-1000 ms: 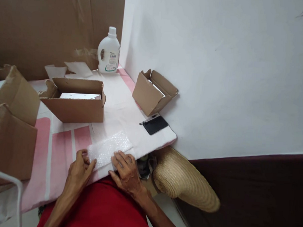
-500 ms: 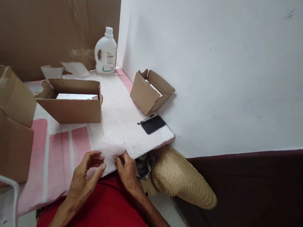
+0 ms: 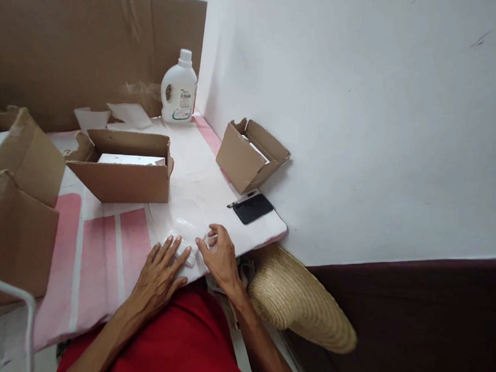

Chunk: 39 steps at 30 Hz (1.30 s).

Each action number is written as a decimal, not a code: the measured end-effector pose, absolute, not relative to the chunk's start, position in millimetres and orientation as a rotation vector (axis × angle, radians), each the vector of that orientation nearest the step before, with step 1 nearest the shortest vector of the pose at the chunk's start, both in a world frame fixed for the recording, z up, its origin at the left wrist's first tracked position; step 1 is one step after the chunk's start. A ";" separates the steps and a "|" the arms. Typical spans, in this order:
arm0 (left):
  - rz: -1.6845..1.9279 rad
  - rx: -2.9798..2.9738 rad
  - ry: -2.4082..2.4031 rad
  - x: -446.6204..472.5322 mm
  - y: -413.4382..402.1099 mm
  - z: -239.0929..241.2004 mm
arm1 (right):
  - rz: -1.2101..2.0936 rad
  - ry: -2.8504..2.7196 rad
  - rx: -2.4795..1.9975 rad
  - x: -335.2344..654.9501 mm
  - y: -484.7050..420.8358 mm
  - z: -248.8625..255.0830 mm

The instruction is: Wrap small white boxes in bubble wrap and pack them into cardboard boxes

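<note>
A piece of clear bubble wrap (image 3: 188,243) lies folded at the near edge of the table with its pink and white cloth (image 3: 103,240). My left hand (image 3: 160,272) presses flat on its near left part, fingers stretched out. My right hand (image 3: 218,254) rests on its right side, fingers spread and a little curled over the wrap. Most of the wrap is hidden under both hands.
An open cardboard box (image 3: 124,168) with a white item inside stands behind my hands. A smaller box (image 3: 249,156) tilts against the white wall. A black phone (image 3: 253,208), a white bottle (image 3: 178,90), larger cartons (image 3: 21,210) at left, and a straw hat (image 3: 296,299) below the table edge.
The bubble wrap, spread flat a second ago, has been folded over away from me. Both hands moved forward and now press down on the folded wrap.
</note>
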State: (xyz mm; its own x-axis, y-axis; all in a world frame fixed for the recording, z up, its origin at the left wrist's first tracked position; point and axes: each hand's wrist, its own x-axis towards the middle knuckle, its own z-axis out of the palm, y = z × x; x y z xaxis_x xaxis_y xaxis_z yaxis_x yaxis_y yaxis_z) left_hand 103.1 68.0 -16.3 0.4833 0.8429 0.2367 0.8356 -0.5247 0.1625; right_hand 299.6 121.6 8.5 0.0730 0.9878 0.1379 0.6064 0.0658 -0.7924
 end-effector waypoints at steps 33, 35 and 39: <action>0.854 2.094 2.129 -9.0 228.0 174.9 | 1.109 -1.956 -1.143 145.1 325.0 170.4; 0.717 2.065 2.099 -18.6 239.0 170.0 | 0.966 -2.133 -1.297 144.5 330.5 163.4; 0.529 1.971 2.093 -31.0 254.6 171.7 | 0.808 -2.204 -1.450 150.5 329.8 166.0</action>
